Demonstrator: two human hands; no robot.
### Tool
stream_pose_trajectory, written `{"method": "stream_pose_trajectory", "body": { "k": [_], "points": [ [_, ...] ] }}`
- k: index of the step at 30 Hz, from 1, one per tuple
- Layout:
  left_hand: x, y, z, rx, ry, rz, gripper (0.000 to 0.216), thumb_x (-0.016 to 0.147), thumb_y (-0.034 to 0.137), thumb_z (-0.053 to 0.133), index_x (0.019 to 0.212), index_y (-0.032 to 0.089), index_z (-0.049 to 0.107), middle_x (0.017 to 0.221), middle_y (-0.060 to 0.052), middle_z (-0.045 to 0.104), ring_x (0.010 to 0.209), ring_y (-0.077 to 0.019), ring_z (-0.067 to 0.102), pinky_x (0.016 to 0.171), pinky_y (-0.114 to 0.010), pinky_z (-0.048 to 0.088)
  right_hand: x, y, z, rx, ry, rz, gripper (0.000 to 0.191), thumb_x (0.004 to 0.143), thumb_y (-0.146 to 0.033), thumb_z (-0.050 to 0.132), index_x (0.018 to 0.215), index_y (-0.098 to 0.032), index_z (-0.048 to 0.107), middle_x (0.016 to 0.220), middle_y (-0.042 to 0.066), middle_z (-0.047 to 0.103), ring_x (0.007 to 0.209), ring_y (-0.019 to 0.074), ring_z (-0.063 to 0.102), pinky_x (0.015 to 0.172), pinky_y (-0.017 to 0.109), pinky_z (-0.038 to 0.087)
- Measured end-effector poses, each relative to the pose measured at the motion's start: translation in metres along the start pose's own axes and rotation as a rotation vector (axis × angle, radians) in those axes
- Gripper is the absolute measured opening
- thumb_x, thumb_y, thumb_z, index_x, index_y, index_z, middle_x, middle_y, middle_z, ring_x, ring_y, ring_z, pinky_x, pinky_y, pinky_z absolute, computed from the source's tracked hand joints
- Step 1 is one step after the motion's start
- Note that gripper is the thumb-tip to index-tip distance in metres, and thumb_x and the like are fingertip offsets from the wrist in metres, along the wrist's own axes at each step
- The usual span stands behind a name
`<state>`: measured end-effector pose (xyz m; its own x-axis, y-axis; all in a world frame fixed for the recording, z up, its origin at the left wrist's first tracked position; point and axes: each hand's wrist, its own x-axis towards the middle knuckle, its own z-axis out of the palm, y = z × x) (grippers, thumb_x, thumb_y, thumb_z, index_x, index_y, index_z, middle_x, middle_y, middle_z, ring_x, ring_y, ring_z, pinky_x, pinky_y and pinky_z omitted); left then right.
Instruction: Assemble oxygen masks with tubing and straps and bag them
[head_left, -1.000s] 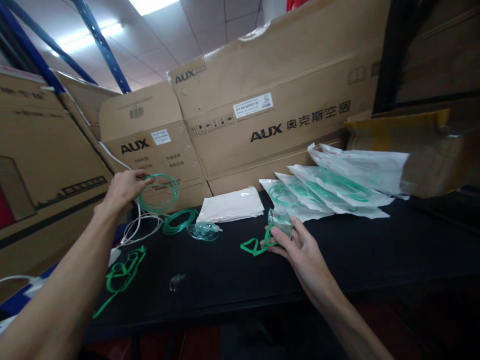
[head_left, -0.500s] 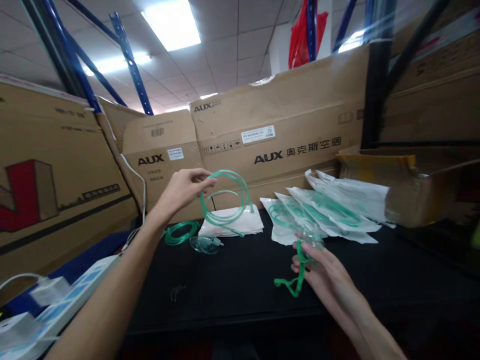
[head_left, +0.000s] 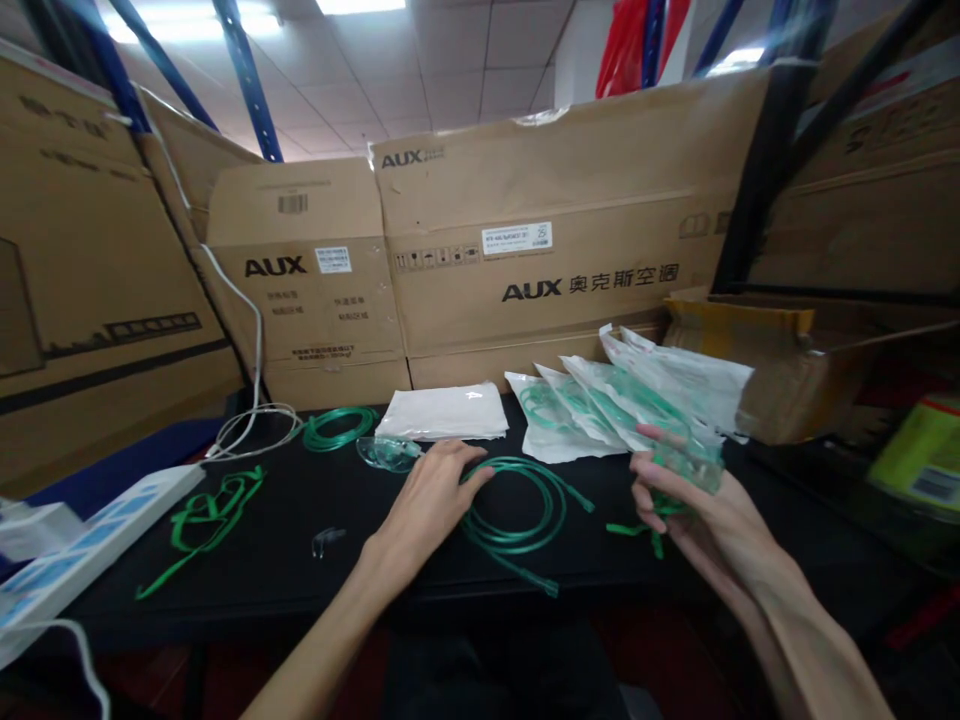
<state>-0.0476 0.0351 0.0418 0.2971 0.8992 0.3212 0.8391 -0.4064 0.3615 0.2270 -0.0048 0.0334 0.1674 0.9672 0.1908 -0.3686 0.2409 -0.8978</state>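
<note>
A loose coil of green oxygen tubing (head_left: 525,547) lies on the black tabletop, both its ends pointing to the right. My left hand (head_left: 431,495) pinches the coil's left edge between thumb and fingers. On the right, my right hand (head_left: 701,515) is closed around a clear oxygen mask (head_left: 696,466). The mask's green strap (head_left: 634,529) hangs below the fingers, partly hidden by them. Just behind my left hand rests another clear mask (head_left: 388,454). A second coil of green tubing (head_left: 339,428) sits farther back on the left.
White paper-backed packs (head_left: 585,425) with green tubing lean in a row at the back right. A white stack (head_left: 442,410) lies behind the masks. Green straps (head_left: 217,512), a small clear piece (head_left: 328,541) and a power strip (head_left: 97,550) are on the left. Cardboard boxes (head_left: 540,200) wall the back.
My left hand has lowered the tubing coil from mid-air onto the tabletop, moving down and right. My right hand has shifted right with the mask. The view has tilted downward.
</note>
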Motion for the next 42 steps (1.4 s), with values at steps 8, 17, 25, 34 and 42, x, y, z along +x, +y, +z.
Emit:
{"method": "stream_pose_trajectory", "body": {
  "k": [8,17,25,34,42],
  "points": [
    [-0.052,-0.003,0.006,-0.19,-0.205,0.284,0.045,0.093,0.045,0.067,0.136,0.034,0.06,0.145,0.001,0.058,0.137,-0.0186,0.052,0.118,-0.035,0.04,0.051,-0.02,0.019,-1.005,-0.474,-0.206,0.021,0.081,-0.037,0.074,0.09,-0.018,0.069,0.075,0.004,0.074,0.063,0.0207,0.065,0.062,0.032,0.05],
    [-0.061,-0.006,0.011,-0.107,-0.107,0.324,0.041,0.091,0.044,0.071,0.129,0.03,0.063,0.125,0.001,0.069,0.122,-0.0195,0.062,0.122,-0.045,0.033,0.058,0.03,0.0,-1.331,-0.551,-0.316,0.004,0.078,-0.021,0.065,0.083,-0.021,0.064,0.084,0.006,0.071,0.079,0.0259,0.066,0.07,0.033,0.046],
    [-0.066,-0.003,0.023,0.047,0.091,0.251,0.027,0.091,0.044,0.071,0.107,0.023,0.067,0.106,-0.001,0.073,0.104,-0.0231,0.069,0.116,-0.051,0.039,0.035,0.025,0.013,-1.304,-0.581,-0.304,0.023,0.069,-0.011,0.062,0.089,-0.021,0.061,0.096,0.005,0.066,0.09,0.0242,0.063,0.08,0.033,0.044],
    [-0.068,-0.002,0.021,0.124,-0.011,0.378,0.03,0.101,0.018,0.054,0.129,0.029,0.059,0.125,-0.004,0.063,0.113,-0.0217,0.062,0.101,-0.04,0.051,0.012,0.013,0.023,-0.871,-0.726,0.057,0.012,0.077,-0.018,0.065,0.088,-0.02,0.063,0.081,-0.002,0.065,0.073,0.0167,0.059,0.067,0.027,0.046],
    [-0.06,0.005,0.019,0.088,-0.089,0.479,0.02,0.101,0.032,0.057,0.118,0.03,0.067,0.13,-0.003,0.062,0.116,-0.0215,0.06,0.1,-0.04,0.047,0.015,0.018,0.024,-0.815,-0.811,0.097,0.011,0.078,-0.023,0.072,0.087,-0.02,0.066,0.082,-0.001,0.068,0.077,0.0177,0.062,0.072,0.029,0.047]
  ]
}}
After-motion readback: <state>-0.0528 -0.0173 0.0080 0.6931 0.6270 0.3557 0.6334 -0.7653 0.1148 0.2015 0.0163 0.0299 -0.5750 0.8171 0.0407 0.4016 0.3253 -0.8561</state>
